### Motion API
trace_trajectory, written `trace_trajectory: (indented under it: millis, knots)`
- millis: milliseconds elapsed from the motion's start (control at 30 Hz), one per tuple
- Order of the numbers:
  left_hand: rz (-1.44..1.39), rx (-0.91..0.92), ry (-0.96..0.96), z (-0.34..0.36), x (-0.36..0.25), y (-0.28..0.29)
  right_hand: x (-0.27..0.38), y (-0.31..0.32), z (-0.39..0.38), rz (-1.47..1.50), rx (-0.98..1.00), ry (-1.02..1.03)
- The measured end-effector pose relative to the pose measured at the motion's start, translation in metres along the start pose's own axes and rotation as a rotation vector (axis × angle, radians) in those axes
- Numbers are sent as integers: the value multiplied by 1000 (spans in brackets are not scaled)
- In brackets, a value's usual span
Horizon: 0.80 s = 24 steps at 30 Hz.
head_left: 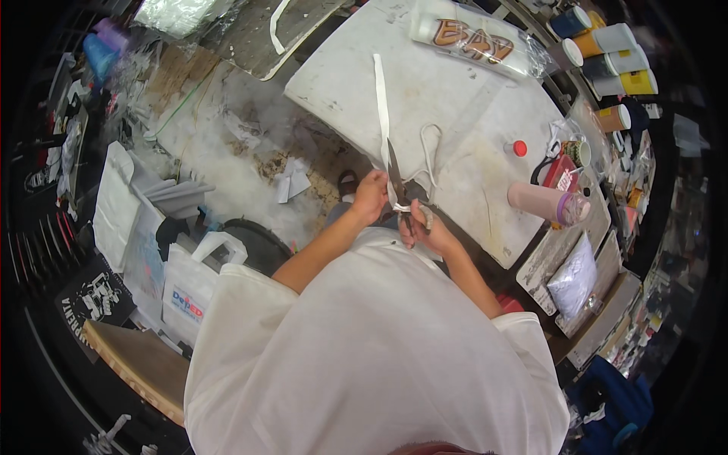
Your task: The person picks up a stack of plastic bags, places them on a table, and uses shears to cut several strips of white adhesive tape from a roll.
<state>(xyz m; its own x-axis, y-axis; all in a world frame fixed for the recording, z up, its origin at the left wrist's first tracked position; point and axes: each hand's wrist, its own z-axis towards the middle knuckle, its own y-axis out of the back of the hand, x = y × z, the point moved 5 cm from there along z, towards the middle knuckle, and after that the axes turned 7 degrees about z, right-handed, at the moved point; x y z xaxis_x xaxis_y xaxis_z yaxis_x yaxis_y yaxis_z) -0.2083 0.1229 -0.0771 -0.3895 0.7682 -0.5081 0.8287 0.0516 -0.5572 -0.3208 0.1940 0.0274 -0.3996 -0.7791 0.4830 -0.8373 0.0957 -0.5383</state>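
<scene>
Just in front of my body, my right hand [428,229] is closed round the handles of a pair of scissors [393,168], its dark blades pointing away from me. My left hand [371,197] pinches a white fabric strip [382,102] beside the blades. That strip runs out over the near edge of a whitish worktable [341,83]. A thin white loop [430,152] of similar material lies on the table to the right of the scissors. Whether the blades touch the strip is too small to tell.
A plastic-wrapped roll [478,38] lies at the table's far side. On the right are a red cap [519,148], a pink bottle [538,203] and a white packet [572,279]. White bags [193,284] stand at my left, with paper scraps [292,180] on the floor.
</scene>
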Motion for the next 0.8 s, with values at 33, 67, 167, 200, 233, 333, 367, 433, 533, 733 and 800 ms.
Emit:
trace_trajectory:
  millis: [33, 67, 167, 200, 233, 333, 367, 433, 533, 733, 800]
  knots:
    - [-8, 8, -10, 1, 1, 0, 1, -1, 1, -5, -6, 7]
    - [-17, 16, -20, 2, 2, 1, 1, -2, 2, -10, -13, 14]
    - [-51, -42, -39, -6, -4, -7, 2, -4, 6, -33, -65, 39]
    - [-39, -15, -27, -7, -5, -9, 2, -4, 7, -41, -87, 48]
    - [-29, 13, -18, -7, -4, -8, 2, -4, 7, -63, -97, 53]
    - [-10, 76, 1, -6, 0, -6, 3, -4, 9, -119, -122, 68]
    - [-6, 93, 7, -6, 1, -5, 4, -3, 9, -132, -127, 70]
    - [13, 57, -17, -5, 4, -4, 3, -2, 11, -127, -139, 74]
    - [103, 41, -8, -3, 6, 0, -2, -2, 13, -69, -161, 73]
    - [114, 36, 15, -1, 10, 0, -11, -8, 18, 61, -146, 88]
    - [109, -2, 62, -3, 10, -2, -13, -9, 21, 110, -124, 82]
